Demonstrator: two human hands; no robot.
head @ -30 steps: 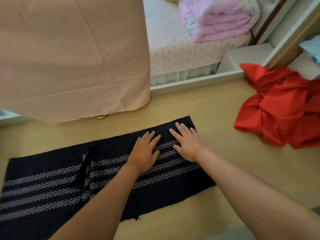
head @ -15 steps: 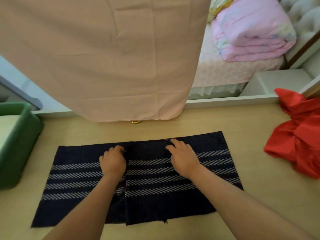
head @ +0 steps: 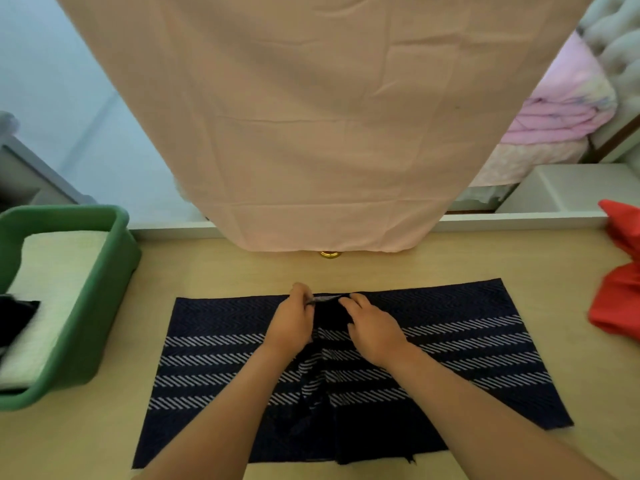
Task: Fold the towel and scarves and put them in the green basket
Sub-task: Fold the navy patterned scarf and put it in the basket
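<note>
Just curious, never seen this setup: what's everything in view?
wooden surface: one, tan, foreground
striped scarf: one, navy and white, flat on it
green basket: one, green, left
towel: one, pale, folded inside basket
dark cloth: one, black, in basket, cut off
red cloth: one, red, bunched at right
hanging cloth: one, peach, behind scarf
knob: one, gold, under hanging cloth
quilt: one, pink, folded, upper right
left hand: one, pinching scarf's far edge
right hand: one, pinching it beside the left

Soft, even daylight — faint shadows, edges bowed and slightly blurred.
</note>
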